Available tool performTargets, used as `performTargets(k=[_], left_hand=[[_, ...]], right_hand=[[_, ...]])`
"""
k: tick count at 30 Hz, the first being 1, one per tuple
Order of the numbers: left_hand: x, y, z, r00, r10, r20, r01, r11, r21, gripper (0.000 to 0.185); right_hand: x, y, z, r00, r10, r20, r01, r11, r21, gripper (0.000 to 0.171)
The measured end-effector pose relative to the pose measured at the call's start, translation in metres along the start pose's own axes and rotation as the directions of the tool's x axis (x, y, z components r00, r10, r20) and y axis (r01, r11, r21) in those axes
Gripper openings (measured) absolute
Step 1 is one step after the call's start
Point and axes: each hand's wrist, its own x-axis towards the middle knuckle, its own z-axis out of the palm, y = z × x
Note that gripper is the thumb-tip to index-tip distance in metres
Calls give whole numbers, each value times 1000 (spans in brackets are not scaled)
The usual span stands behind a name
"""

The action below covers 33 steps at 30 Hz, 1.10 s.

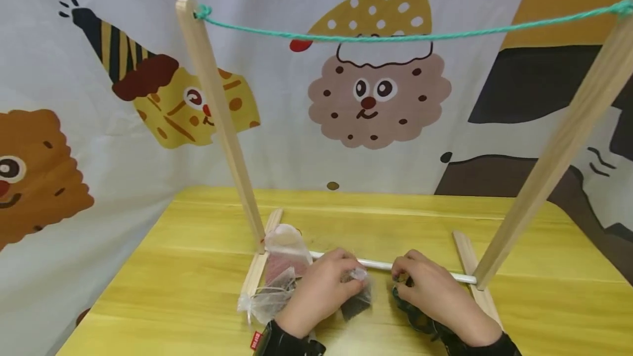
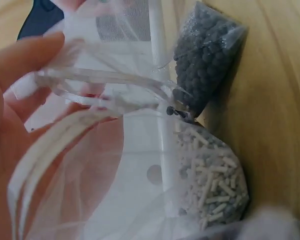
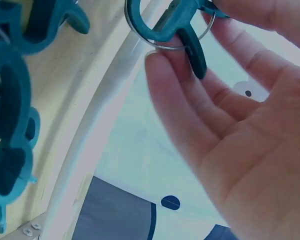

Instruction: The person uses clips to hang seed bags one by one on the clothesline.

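My left hand (image 1: 323, 290) pinches the gathered top of a sheer bag of dark round pellets (image 1: 356, 305), which hangs below the fingertips in the head view. In the left wrist view, the dark pellet bag (image 2: 206, 57) appears beside a sheer drawstring bag of pale sticks and grey bits (image 2: 212, 180), whose white ribbons cross in front of my palm. A sheer bag with pink contents (image 1: 286, 268) lies left of that hand. My right hand (image 1: 435, 293) holds a teal plastic clothespin (image 3: 192, 47) with a wire ring between thumb and fingers. More teal clothespins (image 3: 12, 120) lie beneath it.
Two wooden posts (image 1: 217, 103) on flat wooden feet stand left and right on the yellow wood-grain table (image 1: 163, 268). A green cord (image 1: 376, 38) joins their tops, and a white rod (image 1: 381, 264) joins them low down. Behind hangs a printed cloth (image 1: 277, 153).
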Motion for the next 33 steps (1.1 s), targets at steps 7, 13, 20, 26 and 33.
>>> performTargets(k=[7, 13, 20, 26, 33], left_hand=[[6, 8, 6, 986, 116, 117, -118, 993, 12, 12], [7, 12, 10, 971, 183, 154, -182, 983, -19, 18], [6, 13, 11, 973, 216, 83, -217, 976, 2, 17], [5, 15, 7, 982, 181, 51, -183, 982, 48, 20], [3, 17, 11, 990, 140, 7, -140, 984, 112, 18]], right_hand=[[-5, 2, -8, 981, -140, -134, 134, 989, -54, 18], [-4, -6, -8, 964, -136, -230, 159, 984, 83, 22], [-1, -10, 4, 928, -211, -308, 267, 952, 152, 25], [1, -12, 3, 943, -140, -301, 219, 944, 246, 10], [3, -13, 1, 961, -111, -254, 197, 919, 343, 14]])
